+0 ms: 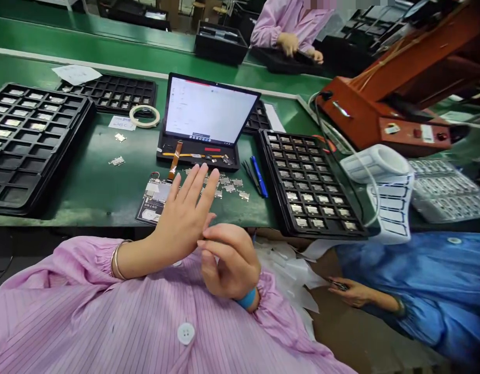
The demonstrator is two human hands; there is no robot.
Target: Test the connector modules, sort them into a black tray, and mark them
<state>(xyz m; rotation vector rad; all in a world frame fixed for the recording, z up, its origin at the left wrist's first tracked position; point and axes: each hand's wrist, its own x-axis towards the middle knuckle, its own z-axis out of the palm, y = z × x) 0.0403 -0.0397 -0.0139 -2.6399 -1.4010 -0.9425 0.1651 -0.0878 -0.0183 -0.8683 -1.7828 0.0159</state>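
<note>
My left hand [183,221] is held up over the table's front edge, flat with its fingers stretched out and its back to me. Close against its thumb side, my right hand [230,262] has curled, pinched fingers; whatever lies between them, if anything, is hidden. Partly behind the left hand lies a circuit board [149,214], joined by an orange ribbon cable [176,161] to a propped-up lit screen [209,111]. Several small metal-cased modules [243,196] lie loose behind my fingers. Dark tweezers [252,177] and a blue pen-like tool [259,176] rest right of them.
Black compartment trays stand at left [49,150] and right [314,182], holding small modules. A tape roll [145,116] lies beside the screen. Right are a label roll [380,161] and an orange machine [388,119]. A blue-sleeved person's hand [351,292] is nearby; another person works opposite.
</note>
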